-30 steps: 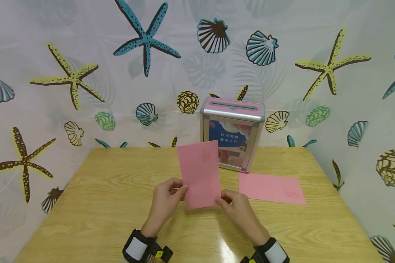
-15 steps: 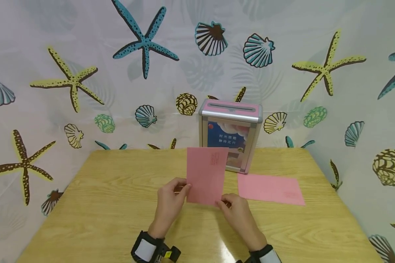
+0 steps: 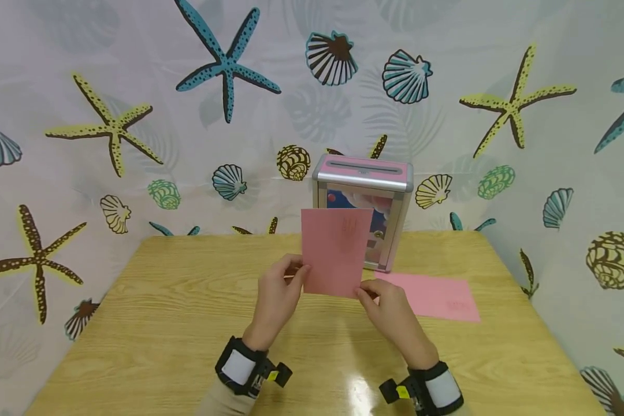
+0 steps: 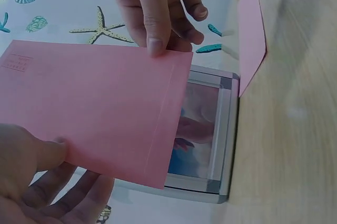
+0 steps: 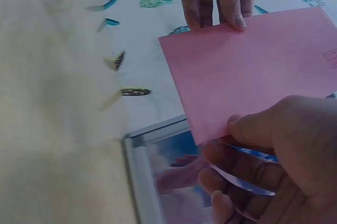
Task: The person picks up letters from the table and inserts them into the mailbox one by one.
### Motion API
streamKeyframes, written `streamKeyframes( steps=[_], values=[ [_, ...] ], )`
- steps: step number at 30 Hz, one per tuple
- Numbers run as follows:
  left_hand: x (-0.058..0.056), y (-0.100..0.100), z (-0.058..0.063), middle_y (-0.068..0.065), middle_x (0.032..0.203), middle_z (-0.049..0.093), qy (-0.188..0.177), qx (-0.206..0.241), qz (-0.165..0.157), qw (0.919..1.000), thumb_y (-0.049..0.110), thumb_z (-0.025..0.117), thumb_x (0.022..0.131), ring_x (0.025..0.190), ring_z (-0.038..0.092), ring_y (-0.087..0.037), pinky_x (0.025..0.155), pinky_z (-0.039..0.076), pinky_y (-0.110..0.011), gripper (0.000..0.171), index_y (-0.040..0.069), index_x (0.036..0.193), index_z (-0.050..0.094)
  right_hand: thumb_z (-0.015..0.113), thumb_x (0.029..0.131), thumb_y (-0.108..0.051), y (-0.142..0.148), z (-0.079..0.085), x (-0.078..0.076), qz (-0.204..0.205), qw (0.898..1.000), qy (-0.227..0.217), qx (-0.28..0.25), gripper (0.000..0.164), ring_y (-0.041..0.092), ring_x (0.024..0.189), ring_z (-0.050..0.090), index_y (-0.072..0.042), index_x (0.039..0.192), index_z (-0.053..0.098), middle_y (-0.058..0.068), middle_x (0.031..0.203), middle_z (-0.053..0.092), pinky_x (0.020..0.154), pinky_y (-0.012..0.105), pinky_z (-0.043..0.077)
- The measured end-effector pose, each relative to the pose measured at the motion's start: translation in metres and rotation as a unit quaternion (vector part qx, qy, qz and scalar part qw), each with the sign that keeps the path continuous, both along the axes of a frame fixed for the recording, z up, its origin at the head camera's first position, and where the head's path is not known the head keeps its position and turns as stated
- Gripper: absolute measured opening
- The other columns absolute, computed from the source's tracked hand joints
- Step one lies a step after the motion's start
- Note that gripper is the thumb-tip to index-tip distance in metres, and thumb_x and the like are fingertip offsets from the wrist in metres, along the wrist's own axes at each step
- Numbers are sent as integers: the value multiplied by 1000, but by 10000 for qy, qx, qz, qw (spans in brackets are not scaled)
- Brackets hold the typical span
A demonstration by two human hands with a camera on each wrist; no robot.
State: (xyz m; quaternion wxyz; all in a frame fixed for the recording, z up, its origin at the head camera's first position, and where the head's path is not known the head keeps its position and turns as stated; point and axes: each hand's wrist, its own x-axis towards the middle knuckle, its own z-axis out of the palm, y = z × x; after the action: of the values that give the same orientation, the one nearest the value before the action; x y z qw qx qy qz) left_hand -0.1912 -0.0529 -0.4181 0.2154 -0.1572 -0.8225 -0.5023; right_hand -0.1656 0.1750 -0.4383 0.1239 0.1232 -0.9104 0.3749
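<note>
A pink envelope (image 3: 335, 251) with small red print near one end is held upright above the table, in front of the letter box (image 3: 364, 173). My left hand (image 3: 279, 292) pinches its left edge between thumb and fingers. At the lower right corner, my right hand (image 3: 392, 312) pinches it the same way. Both wrist views show the thumbs lying on the near face of the envelope (image 4: 105, 108). The box has a pink top with a slot, a silver frame and a clear front; the envelope covers part of that front.
A second pink envelope (image 3: 442, 297) lies flat on the wooden table (image 3: 177, 323), right of the box and partly behind my right hand. Behind the table hangs a white curtain (image 3: 270, 127) printed with starfish and shells.
Both hands have raised the envelope and shifted it slightly right, and it now covers more of the box's front. Its earlier tilt is gone. The box and the second envelope stay put.
</note>
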Motion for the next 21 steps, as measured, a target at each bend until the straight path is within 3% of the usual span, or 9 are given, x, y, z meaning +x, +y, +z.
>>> streamKeyframes(
  steps=[9, 16, 21],
  values=[
    [-22, 9, 43, -11, 97, 75, 728, -19, -271, 9970, 11, 69, 99, 91, 76, -23, 77, 63, -35, 13, 5, 110, 73, 68, 99, -9, 12, 48, -10, 158, 9975, 687, -26, 10, 12, 71, 62, -6, 101, 78, 7, 89, 75, 56, 24, 49],
    [-43, 14, 93, -12, 100, 75, 1188, 49, -470, 9918, 11, 69, 99, 93, 75, -23, 79, 63, -33, 14, 3, 110, 72, 68, 98, -5, 17, 80, -18, 136, 9893, 1452, -79, 12, 17, 74, 65, -2, 106, 77, 9, 88, 75, 59, 27, 50],
    [-55, 22, 128, -13, 102, 75, 1599, -33, -770, 9841, 12, 69, 99, 94, 75, -23, 84, 62, -32, 16, 2, 111, 71, 68, 98, -4, 23, 102, -31, -137, 9792, 2021, 55, 11, 21, 81, 69, 0, 106, 75, 12, 91, 75, 67, 39, 55]
  ],
)
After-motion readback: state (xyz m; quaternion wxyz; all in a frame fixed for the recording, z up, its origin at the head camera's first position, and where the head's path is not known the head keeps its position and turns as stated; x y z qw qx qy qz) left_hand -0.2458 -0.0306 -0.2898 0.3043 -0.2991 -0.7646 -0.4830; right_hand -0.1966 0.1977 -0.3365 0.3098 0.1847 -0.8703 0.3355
